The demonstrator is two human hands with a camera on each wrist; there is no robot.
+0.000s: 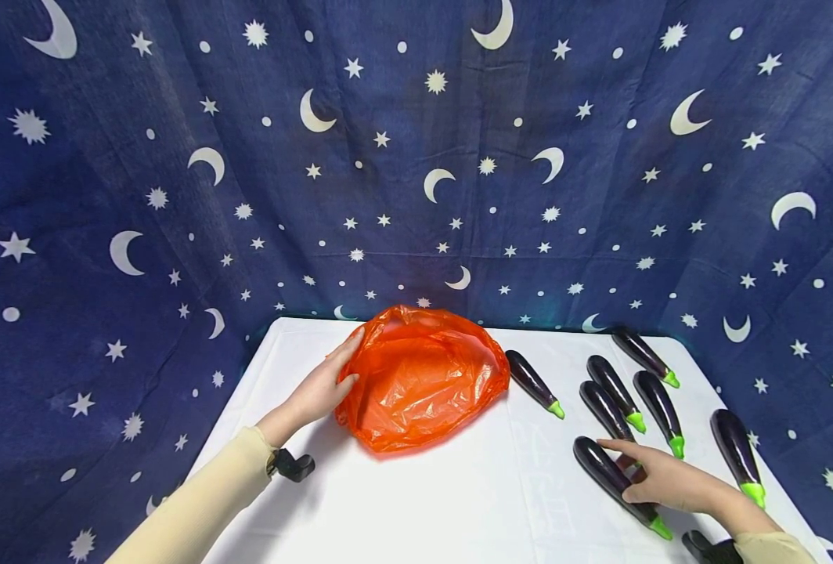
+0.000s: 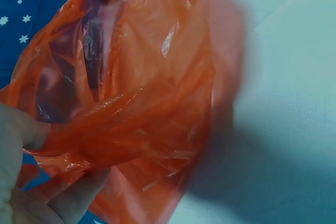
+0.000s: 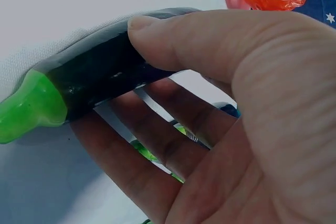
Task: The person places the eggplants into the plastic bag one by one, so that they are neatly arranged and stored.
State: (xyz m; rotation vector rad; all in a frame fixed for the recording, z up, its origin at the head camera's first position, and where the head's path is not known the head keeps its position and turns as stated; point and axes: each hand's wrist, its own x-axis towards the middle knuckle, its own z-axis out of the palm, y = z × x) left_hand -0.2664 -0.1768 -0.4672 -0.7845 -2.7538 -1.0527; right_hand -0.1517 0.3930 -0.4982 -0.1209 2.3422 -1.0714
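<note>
On the left side of the white table, my left hand [image 1: 318, 389] holds the rim of a thin orange-red plastic bag [image 1: 416, 376]. The left wrist view has the bag film [image 2: 152, 119] pinched between thumb and fingers, its mouth gaping. At the front right my right hand [image 1: 673, 479] grips a dark, glossy eggplant [image 1: 603, 466] with a bright green stem end. In the right wrist view, the thumb lies along one side of this eggplant [image 3: 100, 61] and the fingertips are against the other. It is at the table surface; whether it is lifted I cannot tell.
One eggplant [image 1: 532, 381] lies just right of the bag. Several more, such as a middle eggplant [image 1: 659, 407] and a far-right eggplant [image 1: 735, 450], lie beyond and beside my right hand. A blue cloth [image 1: 416, 196] with moons and stars hangs behind the white table [image 1: 416, 509].
</note>
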